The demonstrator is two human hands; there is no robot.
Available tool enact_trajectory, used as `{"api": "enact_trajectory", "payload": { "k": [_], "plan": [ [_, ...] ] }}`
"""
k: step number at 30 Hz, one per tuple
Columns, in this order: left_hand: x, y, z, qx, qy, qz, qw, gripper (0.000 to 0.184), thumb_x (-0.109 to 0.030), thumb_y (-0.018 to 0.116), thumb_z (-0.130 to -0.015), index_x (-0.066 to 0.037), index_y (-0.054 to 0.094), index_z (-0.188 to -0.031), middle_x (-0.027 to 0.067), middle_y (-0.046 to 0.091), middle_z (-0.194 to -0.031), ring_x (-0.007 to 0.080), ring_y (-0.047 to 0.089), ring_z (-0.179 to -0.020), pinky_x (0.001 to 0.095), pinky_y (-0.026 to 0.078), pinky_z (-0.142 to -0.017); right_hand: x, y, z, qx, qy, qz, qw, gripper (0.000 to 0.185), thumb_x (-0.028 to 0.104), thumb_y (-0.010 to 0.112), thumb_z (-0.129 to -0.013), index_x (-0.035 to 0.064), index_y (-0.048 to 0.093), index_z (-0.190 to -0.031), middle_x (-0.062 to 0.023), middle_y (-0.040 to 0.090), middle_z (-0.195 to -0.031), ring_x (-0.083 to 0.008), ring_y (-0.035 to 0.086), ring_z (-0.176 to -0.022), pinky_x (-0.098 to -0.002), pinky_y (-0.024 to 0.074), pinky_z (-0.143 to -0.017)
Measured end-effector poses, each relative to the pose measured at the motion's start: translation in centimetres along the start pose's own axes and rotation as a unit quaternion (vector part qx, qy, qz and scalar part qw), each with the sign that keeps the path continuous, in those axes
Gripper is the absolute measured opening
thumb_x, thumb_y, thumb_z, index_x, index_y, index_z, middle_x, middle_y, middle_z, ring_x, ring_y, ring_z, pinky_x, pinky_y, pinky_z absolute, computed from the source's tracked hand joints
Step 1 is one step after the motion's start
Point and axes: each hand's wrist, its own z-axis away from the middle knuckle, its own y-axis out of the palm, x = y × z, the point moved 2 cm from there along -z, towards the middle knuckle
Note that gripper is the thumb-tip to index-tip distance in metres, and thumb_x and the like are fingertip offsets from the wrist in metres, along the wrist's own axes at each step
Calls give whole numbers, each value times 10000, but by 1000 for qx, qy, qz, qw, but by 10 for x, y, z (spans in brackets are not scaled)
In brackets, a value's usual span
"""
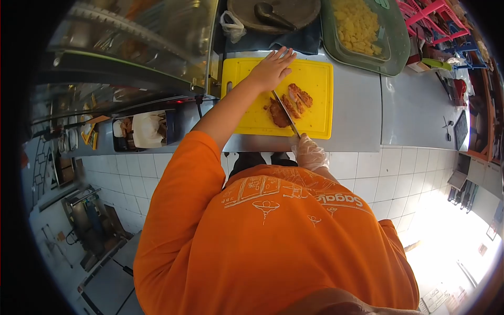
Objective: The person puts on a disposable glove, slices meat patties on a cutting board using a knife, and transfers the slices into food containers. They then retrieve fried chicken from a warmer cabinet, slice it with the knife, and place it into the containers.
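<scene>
My right hand (311, 152), in a clear plastic glove, grips the handle of a knife (286, 113) at the near edge of the yellow cutting board (247, 123). The blade slants away to the left across a piece of browned fried meat (277, 113), with cut slices (300, 97) lying on its right side. My bare left hand (273, 68) is stretched out flat over the far end of the blade, fingers apart. Its palm seems to rest on the knife's back near the tip, which is hidden under it.
Behind the board stand a round dark board (244, 13) with a black ladle (273, 17) and a green tray (396, 50) bearing a container of yellow chunks (357, 26). A glass-fronted cabinet (147, 31) is on the left. Scissors (448, 128) lie far right.
</scene>
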Motion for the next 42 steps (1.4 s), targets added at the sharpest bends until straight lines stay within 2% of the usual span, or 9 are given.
{"api": "enact_trajectory", "payload": {
  "k": [6,12,15,19,23,27,34,37,42],
  "plan": [
    [16,20,7,10,7,18,1000,537,-334,369,-1030,-102,284,-1507,88,268,-1574,285,176,-1471,428,198,-1187,19,-8,7,5,46,24,999,424,444,368,-975,106,582,-1116,-167,664,-1117,-386,640,-1023,-469,508,-879],
    [12,13,12,-1,41,27,999,530,-327,365,-1029,-92,299,-1499,88,281,-1568,288,182,-1470,439,195,-1185,20,12,9,-60,40,20,997,414,420,408,-978,61,592,-1070,-173,673,-1085,-392,649,-996,-475,523,-844],
    [17,12,11,-17,39,26,999,529,-326,370,-1027,-83,311,-1493,108,298,-1559,300,198,-1464,443,203,-1181,12,15,6,-76,-15,56,995,450,446,403,-983,44,598,-1039,-191,677,-1050,-397,653,-978,-475,523,-834],
    [16,3,8,-80,49,52,994,523,-312,378,-1031,-85,304,-1497,128,303,-1553,332,216,-1454,458,212,-1175,16,4,20,-136,-23,55,989,406,421,450,-988,38,583,-981,-197,683,-939,-405,657,-858,-489,515,-741],
    [10,-23,11,-109,92,56,988,523,-313,382,-1035,-93,296,-1502,131,310,-1550,348,213,-1452,474,209,-1174,13,34,18,-147,-36,7,988,394,412,442,-992,41,577,-991,-197,679,-914,-397,657,-838,-489,509,-728],
    [18,-13,11,-98,104,61,988,528,-329,387,-1031,-85,311,-1493,130,324,-1542,347,220,-1448,473,219,-1171,19,54,10,-187,-51,5,981,383,397,447,-990,37,569,-1034,-203,676,-903,-399,654,-847,-482,508,-737],
    [24,7,5,-95,127,35,987,519,-326,400,-1019,-81,348,-1474,118,347,-1532,337,232,-1445,470,239,-1163,31,56,5,-149,24,32,988,408,418,465,-981,26,564,-1036,-210,684,-943,-393,661,-896,-478,519,-758],
    [27,21,10,-65,102,13,993,511,-320,404,-1020,-104,345,-1479,97,341,-1539,314,226,-1452,464,228,-1170,37,52,12,-129,15,62,990,443,442,430,-989,22,570,-1012,-218,685,-962,-396,662,-916,-491,521,-773],
    [22,12,7,-58,88,-53,993,523,-340,397,-1021,-116,329,-1488,73,331,-1547,281,222,-1458,452,220,-1177,48,44,13,-138,41,54,988,407,395,436,-984,15,575,-1020,-219,686,-952,-394,662,-923,-479,525,-774]
  ]
}}
